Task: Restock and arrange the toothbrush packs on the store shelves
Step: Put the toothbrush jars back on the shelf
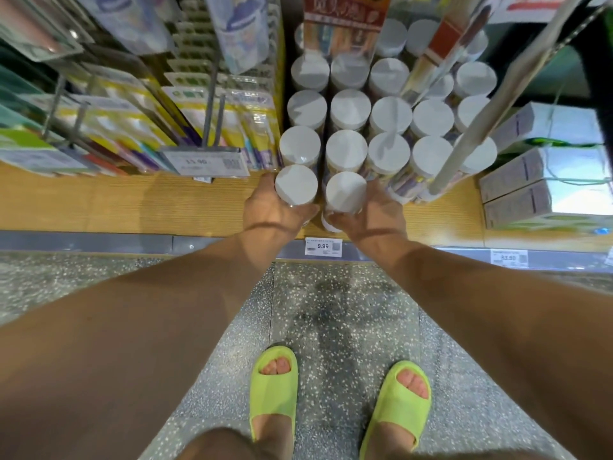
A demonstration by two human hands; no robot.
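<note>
Canisters up front at twelve o'clock on the shelf [166, 204]: left hand [265, 210] wraps one white-capped toothbrush tub [296, 184], right hand [374, 214] clasps its neighbour [346, 192]. Likely light, rigid, slick plastic; grip the walls, not the caps.

Price tag [323, 247] on shelf edge [99, 242]: "9.99". Hanging price label [205, 162]: "33.90", blurred. Right shelf-edge tag [509, 257]: "33.90".

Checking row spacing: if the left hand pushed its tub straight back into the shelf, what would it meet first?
Probably the next white-lidded tub directly behind the front tub the left hand holds; the gap is unclear.
</note>
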